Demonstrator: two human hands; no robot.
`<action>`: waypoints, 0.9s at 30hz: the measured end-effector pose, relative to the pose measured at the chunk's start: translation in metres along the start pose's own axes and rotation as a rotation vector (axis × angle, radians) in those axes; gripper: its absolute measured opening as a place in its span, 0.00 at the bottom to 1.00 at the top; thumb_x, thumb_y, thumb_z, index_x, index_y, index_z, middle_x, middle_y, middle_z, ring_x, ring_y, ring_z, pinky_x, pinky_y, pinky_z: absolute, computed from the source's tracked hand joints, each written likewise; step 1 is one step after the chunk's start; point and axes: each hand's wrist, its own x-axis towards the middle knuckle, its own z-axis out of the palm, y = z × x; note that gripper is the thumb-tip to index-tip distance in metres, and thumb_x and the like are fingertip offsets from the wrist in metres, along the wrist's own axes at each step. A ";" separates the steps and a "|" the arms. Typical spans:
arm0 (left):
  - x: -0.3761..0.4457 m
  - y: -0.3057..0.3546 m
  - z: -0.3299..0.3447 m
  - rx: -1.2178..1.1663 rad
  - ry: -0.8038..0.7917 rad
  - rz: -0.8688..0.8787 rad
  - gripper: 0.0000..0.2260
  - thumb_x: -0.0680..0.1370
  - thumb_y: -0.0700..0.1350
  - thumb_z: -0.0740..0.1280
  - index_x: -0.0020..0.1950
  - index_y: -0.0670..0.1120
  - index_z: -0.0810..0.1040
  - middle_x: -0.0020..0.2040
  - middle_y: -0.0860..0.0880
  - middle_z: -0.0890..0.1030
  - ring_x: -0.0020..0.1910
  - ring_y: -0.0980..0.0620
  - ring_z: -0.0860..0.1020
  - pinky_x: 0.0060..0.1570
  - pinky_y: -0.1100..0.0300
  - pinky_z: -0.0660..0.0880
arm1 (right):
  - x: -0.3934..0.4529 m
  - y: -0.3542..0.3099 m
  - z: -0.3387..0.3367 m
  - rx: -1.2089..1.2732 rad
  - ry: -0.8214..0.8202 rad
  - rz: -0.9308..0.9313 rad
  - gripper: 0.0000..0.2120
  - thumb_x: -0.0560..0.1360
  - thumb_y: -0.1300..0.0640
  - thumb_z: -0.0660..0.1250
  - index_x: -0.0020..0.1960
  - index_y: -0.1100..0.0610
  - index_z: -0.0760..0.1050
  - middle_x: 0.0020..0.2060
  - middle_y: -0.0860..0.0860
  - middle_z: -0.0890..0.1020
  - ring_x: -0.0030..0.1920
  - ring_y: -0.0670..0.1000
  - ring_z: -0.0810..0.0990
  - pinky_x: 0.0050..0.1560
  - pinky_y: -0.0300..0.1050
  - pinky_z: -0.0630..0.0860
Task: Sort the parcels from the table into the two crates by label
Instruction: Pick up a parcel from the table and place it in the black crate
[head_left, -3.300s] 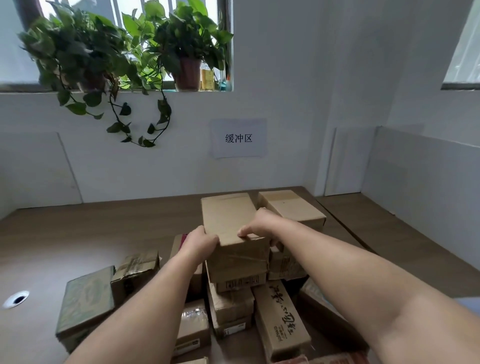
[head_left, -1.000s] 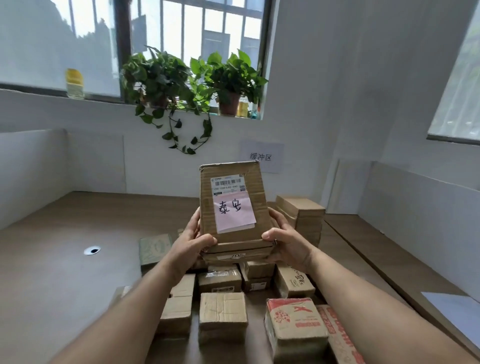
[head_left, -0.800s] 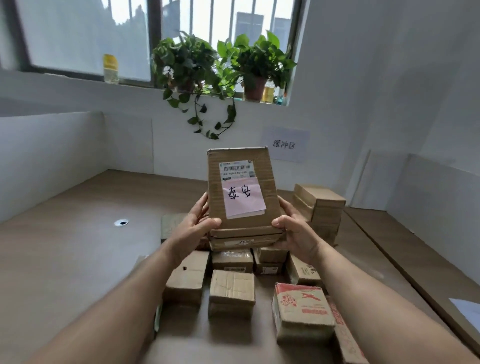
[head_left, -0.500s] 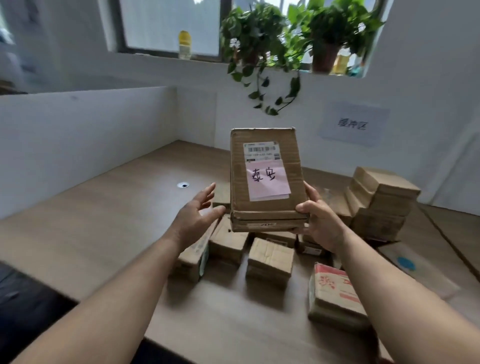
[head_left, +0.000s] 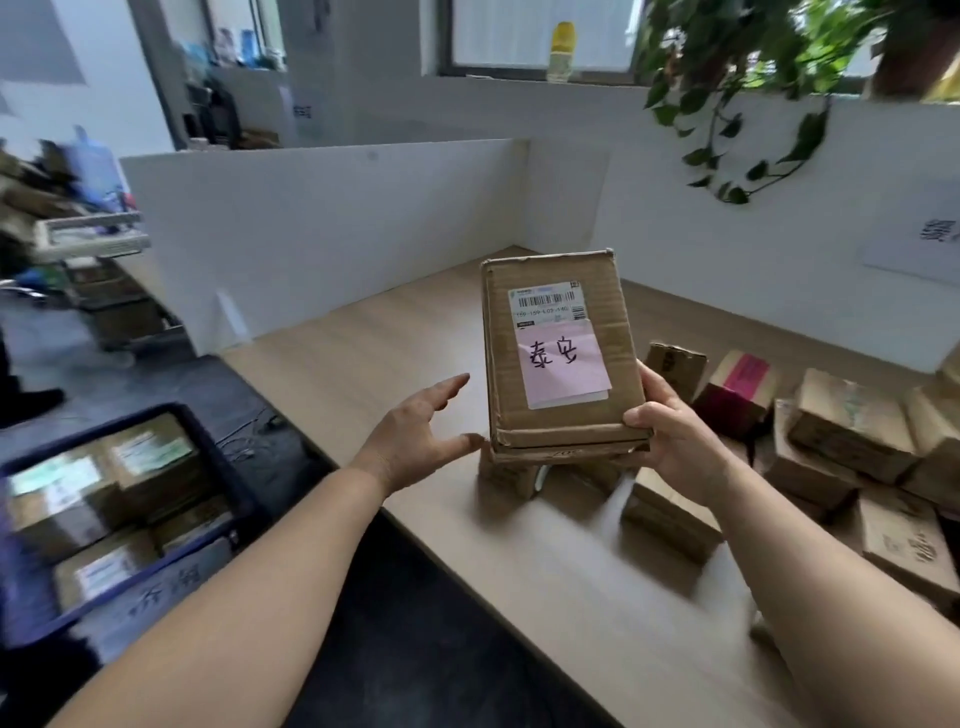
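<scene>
- My right hand (head_left: 670, 441) is gripping the parcel (head_left: 561, 358); my left hand (head_left: 415, 436) is hanging open beside it.
- I'm matching its pink label (head_left: 563, 364) (handwritten) against the crate (head_left: 119, 519) before lowering.

A single wide-angle camera sat on the person's head, looking forward and down over both forearms. It faced the left end of the table (head_left: 395, 332), with a white partition (head_left: 322, 218) behind and a blue crate (head_left: 119, 519) on the floor at lower left. The raised parcel (head_left: 561, 353) hung close, mid-frame. Edges were blurred.
</scene>
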 end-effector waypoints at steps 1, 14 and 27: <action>-0.006 -0.006 -0.008 0.004 0.005 -0.011 0.34 0.72 0.49 0.74 0.75 0.55 0.63 0.71 0.52 0.70 0.67 0.55 0.70 0.64 0.61 0.67 | 0.002 0.000 0.011 -0.006 -0.003 0.000 0.39 0.61 0.60 0.66 0.69 0.36 0.69 0.57 0.51 0.81 0.54 0.56 0.76 0.63 0.67 0.71; -0.121 -0.101 -0.159 0.092 0.108 -0.173 0.35 0.72 0.53 0.74 0.76 0.56 0.61 0.73 0.52 0.67 0.72 0.54 0.65 0.70 0.60 0.62 | 0.023 0.017 0.217 -0.079 -0.205 0.032 0.37 0.53 0.51 0.69 0.61 0.31 0.73 0.49 0.47 0.84 0.48 0.53 0.78 0.55 0.57 0.74; -0.256 -0.209 -0.286 0.122 0.276 -0.422 0.36 0.72 0.53 0.74 0.76 0.57 0.61 0.72 0.52 0.69 0.68 0.52 0.69 0.62 0.65 0.64 | 0.039 0.063 0.435 -0.118 -0.529 0.098 0.40 0.56 0.50 0.69 0.68 0.34 0.70 0.59 0.46 0.81 0.55 0.55 0.77 0.63 0.67 0.71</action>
